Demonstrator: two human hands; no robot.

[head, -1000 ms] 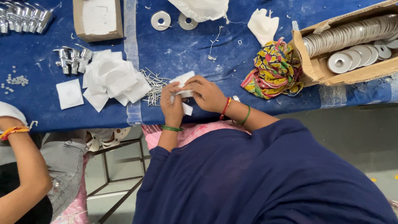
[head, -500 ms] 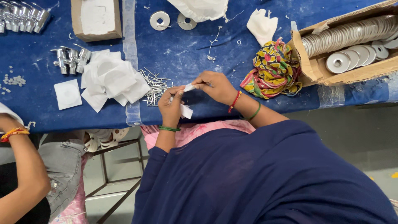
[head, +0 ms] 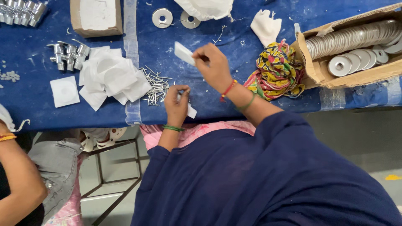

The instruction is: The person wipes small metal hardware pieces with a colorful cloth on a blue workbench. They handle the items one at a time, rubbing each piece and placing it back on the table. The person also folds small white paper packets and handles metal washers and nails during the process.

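Overhead view of a blue worktop (head: 259, 109). Your right hand (head: 215, 67) is raised over its middle, thumb and fingers pinched shut on one corner of a small white packet (head: 184, 53), which sticks out flat to the left of the fingertips, clear of the surface. Your left hand (head: 176, 104) rests nearer your body, fingers closed around a second small white piece (head: 191, 111); only its lower end shows below the palm.

The packet appears thin, light and limp rather than stiff, so it is likely to droop or flutter if you hold it by a corner alone. Judged from its flat shape, a pinch across an edge, thumb on one face and finger on the other, gives you better control. It looks neither fragile nor slippery, though the surface finish cannot be told.

Just left of your left hand lies a loose heap of thin metal pins (head: 155, 86), touching a pile of white packets (head: 111, 77). A cluster of metal fittings (head: 69, 54) sits beyond it. To the right, a patterned cloth (head: 278, 73) lies beside a cardboard box (head: 318, 73) of metal washers (head: 347, 37). Another person's arm (head: 19, 175) enters at lower left.
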